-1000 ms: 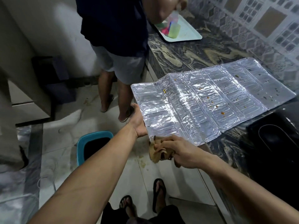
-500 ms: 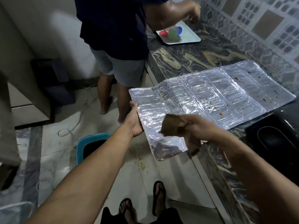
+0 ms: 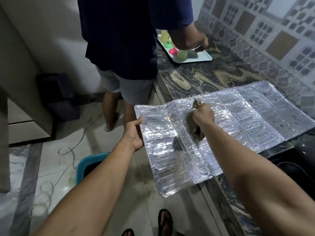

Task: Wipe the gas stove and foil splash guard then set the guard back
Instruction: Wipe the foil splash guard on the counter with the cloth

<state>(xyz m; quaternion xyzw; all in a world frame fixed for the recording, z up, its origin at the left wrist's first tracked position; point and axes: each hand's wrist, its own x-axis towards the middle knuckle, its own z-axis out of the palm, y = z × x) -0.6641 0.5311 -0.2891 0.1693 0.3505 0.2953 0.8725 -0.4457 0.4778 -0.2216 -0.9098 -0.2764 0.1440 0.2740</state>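
Your left hand [image 3: 133, 134] grips the near-left edge of the foil splash guard [image 3: 242, 116], thumb on top and fingers curled beneath it, while your right hand [image 3: 203, 116] is closed around a brown cloth [image 3: 196, 128] and presses it down on the guard's middle panel. The guard lies flat and unfolded across the dark marbled counter [image 3: 204, 77], its left panels overhanging the counter edge above the floor, held up by your left hand; its right panels, beyond your right hand, rest on the counter and carry small brown and orange spots. Just right of your right forearm, at the frame's edge, sits the black gas stove [image 3: 301, 166], with the guard's near corner just beside it. Below your left forearm a teal bin [image 3: 88, 163] stands on the tiled floor [image 3: 56, 167]. Beyond your left hand another person [image 3: 122, 40] in a dark shirt and grey shorts stands at the counter, reaching toward a pale tray [image 3: 201, 59] of colourful items far ahead of your right hand.
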